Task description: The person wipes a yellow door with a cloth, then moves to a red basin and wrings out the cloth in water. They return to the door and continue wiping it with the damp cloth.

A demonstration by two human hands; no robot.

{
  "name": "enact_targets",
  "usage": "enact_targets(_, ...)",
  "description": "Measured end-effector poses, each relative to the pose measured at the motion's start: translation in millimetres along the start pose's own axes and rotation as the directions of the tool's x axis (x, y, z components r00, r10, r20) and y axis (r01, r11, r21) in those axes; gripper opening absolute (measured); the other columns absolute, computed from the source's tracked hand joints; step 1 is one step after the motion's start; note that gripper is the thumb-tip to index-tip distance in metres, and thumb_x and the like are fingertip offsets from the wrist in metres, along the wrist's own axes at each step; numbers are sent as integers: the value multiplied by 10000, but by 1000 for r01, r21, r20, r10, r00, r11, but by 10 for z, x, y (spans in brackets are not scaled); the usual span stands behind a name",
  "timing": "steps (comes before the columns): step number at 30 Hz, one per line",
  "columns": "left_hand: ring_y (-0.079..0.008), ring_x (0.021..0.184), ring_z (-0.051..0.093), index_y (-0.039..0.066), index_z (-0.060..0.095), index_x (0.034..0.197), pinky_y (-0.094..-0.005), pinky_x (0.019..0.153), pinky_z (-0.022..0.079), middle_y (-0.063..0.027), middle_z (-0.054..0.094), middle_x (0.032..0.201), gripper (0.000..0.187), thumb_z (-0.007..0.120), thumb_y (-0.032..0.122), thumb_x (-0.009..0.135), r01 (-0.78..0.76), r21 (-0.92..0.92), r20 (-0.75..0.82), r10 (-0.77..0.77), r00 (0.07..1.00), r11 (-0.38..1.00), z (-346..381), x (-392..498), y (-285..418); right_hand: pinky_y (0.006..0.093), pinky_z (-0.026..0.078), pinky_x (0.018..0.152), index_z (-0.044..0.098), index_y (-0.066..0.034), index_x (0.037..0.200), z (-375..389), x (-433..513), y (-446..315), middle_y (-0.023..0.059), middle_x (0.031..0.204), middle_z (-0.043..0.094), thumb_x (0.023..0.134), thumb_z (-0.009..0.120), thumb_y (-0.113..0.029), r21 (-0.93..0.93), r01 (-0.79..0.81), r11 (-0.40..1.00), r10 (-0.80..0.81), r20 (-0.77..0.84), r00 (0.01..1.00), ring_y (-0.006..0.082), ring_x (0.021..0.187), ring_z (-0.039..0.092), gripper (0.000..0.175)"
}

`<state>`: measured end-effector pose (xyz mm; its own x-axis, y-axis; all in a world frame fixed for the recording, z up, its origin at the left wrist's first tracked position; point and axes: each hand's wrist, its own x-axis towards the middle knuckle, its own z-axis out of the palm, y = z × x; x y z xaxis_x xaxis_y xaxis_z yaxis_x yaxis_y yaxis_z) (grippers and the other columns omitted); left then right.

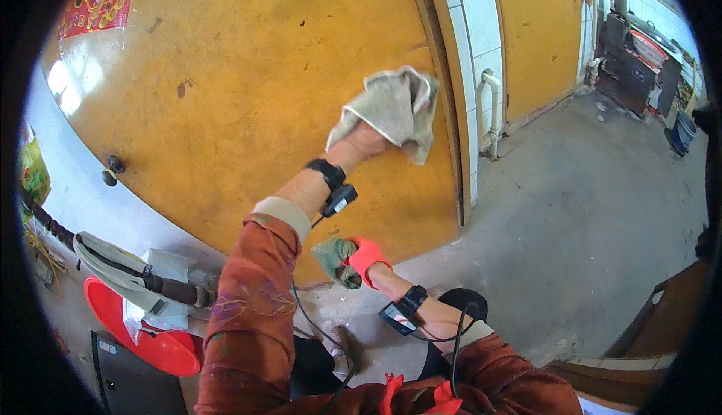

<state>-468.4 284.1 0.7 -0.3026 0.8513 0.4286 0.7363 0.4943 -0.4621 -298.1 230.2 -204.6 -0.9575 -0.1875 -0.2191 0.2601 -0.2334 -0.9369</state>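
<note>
My left hand (369, 137) is bare and pressed up under a pale grey-beige cloth (389, 111) against the yellow-orange wooden door (254, 93), near the door's right edge. The cloth covers its fingers. Lower down, my right hand (366, 258) has a coral-red covering, apparently a glove, and grips a bunched green cloth (336, 260) in front of the door's bottom edge. Both wrists carry black straps with small devices and cables. Dark marks and scuffs dot the door's surface.
At left are a door knob (113, 168), a red plastic basin (152, 353), a dark cabinet (141, 381) and a dark pole with grey fabric. Right of the door frame (443, 76) stand a white pipe (493, 110), a second door (536, 43), a stove (629, 65) and a bucket (683, 131).
</note>
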Motion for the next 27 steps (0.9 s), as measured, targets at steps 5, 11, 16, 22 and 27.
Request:
enact_targets(5,-341,1316,407,245,474,1398,-463,1126,314,-131,424,1427,657,688,395,796,29,-195,283,28,959,980,190,-381,296,334,542,754,653,-39,1194,-18,58,58,99,1050,701,810,657,-30,99,-67,993,60,69,996,220,937,652,384)
enact_targets(11,-353,1325,401,245,477,1400,-469,1135,302,-133,420,1433,638,678,384,811,130,-155,567,-20,824,979,-885,-481,-126,358,521,861,619,-18,1235,-82,62,-41,117,1114,693,751,712,-11,-52,2,999,0,43,999,224,999,636,493)
enact_targets(16,-367,1335,394,241,462,1417,-473,1131,298,-147,411,1447,637,659,390,831,258,243,207,-310,928,935,-1890,-709,-1032,337,546,748,626,-1,1209,-79,92,45,123,1061,692,829,603,20,-67,97,993,-96,18,995,202,879,654,381)
enact_targets(22,-365,1465,193,250,225,1549,-538,1153,196,-149,190,1603,757,536,528,917,645,167,-825,-252,505,746,-2245,-1137,-2023,341,528,815,627,-15,1211,-140,114,-15,108,1060,693,772,648,44,-40,87,995,-89,-45,995,208,953,641,443)
enact_targets(27,-419,1430,227,263,307,1531,-567,1132,163,-171,225,1586,713,537,468,889,750,235,-792,-325,516,619,-1558,-1566,-1813,331,505,890,614,-21,1231,-165,87,-79,113,1098,690,701,715,82,-182,119,976,-135,-77,988,213,1002,639,549)
